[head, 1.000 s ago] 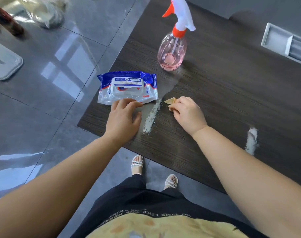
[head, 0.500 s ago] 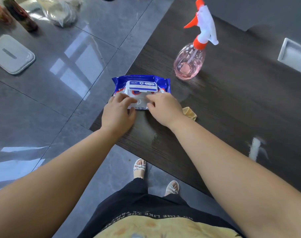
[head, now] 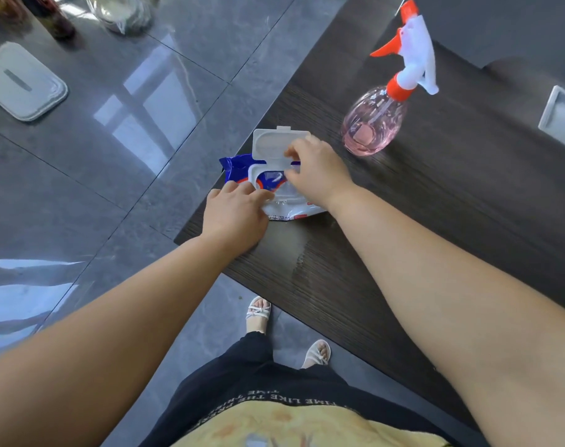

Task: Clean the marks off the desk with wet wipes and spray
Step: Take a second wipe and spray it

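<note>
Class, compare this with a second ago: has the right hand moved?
Yes. The right hand left the desk beside the wipes pack and now sits on the pack, at its open lid.

Bright light throws window-shaped glare on the glossy floor (head: 135, 114) at left. Wide-angle distortion stretches the near edges; detail is slightly soft.

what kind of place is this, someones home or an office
Most likely an office or meeting room, though a home study is possible. The dark wood-grain desk has a recessed grey hatch set into its top, and the floor is large glossy grey tiles.
</note>
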`<state>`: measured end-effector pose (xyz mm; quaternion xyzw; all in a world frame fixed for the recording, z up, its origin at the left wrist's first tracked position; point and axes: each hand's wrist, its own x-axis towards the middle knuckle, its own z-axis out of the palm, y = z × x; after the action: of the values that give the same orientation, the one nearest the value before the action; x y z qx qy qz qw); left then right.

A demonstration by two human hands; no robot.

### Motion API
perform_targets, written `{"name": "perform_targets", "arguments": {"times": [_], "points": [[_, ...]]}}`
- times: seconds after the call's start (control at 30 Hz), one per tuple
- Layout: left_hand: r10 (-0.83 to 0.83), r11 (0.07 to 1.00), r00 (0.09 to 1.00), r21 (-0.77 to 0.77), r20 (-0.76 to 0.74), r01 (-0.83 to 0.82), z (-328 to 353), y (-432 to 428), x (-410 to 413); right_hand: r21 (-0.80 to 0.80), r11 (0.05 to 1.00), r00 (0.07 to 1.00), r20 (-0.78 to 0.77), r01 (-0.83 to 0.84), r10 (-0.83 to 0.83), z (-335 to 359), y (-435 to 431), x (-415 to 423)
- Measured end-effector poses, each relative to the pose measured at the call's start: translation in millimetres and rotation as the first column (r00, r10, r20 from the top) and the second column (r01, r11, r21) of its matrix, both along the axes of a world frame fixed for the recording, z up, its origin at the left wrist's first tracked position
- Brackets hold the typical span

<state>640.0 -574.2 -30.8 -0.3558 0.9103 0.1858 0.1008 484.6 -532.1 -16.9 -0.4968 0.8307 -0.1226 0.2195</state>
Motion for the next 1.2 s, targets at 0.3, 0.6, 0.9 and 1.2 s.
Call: {"name": "perform_targets", "arguments": {"times": [0.3,0.6,0.9,1.2], "points": [[0.131,0.989,0.985,-0.056,-0.111,-0.138,-3.8,2.1,-14.2,0.094,0.993,0.997,0.003,-0.074,0.074,-6.6,10.8,-6.1],[0.221,0.972,0.973,-0.062,-0.074,-0.225,-6.8,2.7,-33.2,0.161,0.981,0.993,-0.045,0.111,-0.105,-12.0,1.2,5.6],[0.332,0.943,0.923,0.049,-0.193,-0.329,-1.1,2.5,-37.5,0.149,0.934,0.764,0.541,0.324,-0.351,12.4,-0.6,12.5],[0.579,0.792,0.755,0.432,-0.307,-0.432,1.6,-9.8,-18.4,0.111,0.992,0.998,-0.032,-0.058,0.062,-6.2,13.8,1.3]]}}
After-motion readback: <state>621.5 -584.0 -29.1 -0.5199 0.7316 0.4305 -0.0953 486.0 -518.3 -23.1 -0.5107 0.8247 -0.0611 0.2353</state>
